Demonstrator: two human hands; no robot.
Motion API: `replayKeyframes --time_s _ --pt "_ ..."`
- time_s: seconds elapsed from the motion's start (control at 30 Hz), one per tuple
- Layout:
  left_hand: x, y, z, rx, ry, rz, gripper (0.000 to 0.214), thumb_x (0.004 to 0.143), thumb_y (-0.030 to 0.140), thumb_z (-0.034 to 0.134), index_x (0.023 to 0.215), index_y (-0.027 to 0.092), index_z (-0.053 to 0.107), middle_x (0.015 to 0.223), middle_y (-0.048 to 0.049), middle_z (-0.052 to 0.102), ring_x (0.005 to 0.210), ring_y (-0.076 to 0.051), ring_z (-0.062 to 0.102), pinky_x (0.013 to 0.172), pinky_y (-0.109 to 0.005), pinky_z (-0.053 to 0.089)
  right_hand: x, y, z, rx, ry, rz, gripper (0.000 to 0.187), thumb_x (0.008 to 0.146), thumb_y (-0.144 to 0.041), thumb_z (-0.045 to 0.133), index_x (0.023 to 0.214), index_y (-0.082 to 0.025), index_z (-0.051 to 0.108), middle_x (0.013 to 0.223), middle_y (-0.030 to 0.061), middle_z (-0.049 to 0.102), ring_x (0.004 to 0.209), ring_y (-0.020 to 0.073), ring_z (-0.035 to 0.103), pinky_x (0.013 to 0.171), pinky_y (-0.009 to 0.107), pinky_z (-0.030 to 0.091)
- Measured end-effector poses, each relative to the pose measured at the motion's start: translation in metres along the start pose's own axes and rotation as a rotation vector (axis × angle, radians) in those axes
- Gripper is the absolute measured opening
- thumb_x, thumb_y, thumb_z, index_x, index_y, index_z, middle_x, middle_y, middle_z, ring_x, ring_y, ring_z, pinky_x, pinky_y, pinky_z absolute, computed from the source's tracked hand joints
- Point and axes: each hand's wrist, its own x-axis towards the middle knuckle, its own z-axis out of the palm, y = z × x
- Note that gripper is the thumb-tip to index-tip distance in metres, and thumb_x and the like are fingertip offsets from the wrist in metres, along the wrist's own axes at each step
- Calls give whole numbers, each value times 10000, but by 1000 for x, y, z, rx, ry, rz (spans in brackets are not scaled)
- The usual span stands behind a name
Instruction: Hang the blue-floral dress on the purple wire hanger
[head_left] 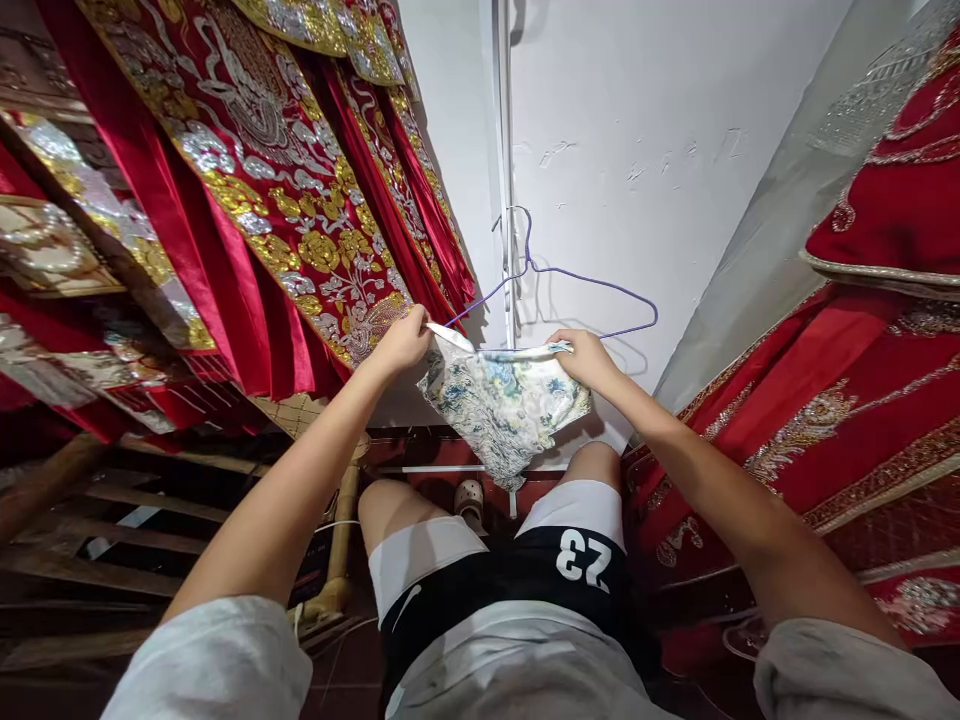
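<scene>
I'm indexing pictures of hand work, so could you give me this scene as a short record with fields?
left hand: grips the white strip at one upper corner of the floral cloth
right hand: pinches the cloth's upper edge near the other corner
cloth: spread between both hands, tapering downward
hanger: purple, hook upward, lower bar partly hidden at the cloth's top edge
behind: white wall
picture's left: red embroidered drape
picture's right: red embroidered fabric
below: shoe
</scene>
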Motion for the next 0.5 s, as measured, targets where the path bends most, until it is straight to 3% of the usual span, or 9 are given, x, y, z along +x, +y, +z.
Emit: replayKeyframes --time_s 0.13,0.27,0.37,0.5 --pt "8 -4 0 72 -59 -67 63 855 195 523 914 215 513 858 -100 644 845 -296 635 804 -400 488 -6 1 -8 -19 80 -6 321 704 -137 539 903 -178 787 858 69 757 738 231 623 695 308 436" --pt "11 23 6 -48 -58 147 96 889 198 483 972 212 530 855 -66 642 761 -228 602 766 -359 486 -15 -4 -5 32 109 -50 359 693 -109 506 911 -186 780 915 64 778 836 255 672 754 326 477" --pt "15 46 10 -99 -1 325 146 916 206 467 1035 196 551 891 -66 658 778 -207 602 781 -338 485 -20 -12 0 51 55 -86 374 693 -100 502 927 -193 777 966 62 787 899 266 692 819 351 506" --pt "21 52 10 -139 115 378 272 914 186 468 1154 170 597 998 -104 717 905 -236 662 846 -356 502 -18 -13 -7 102 47 -142 486 700 -97 515 1096 -201 777 1069 72 782 912 255 698 859 374 531"
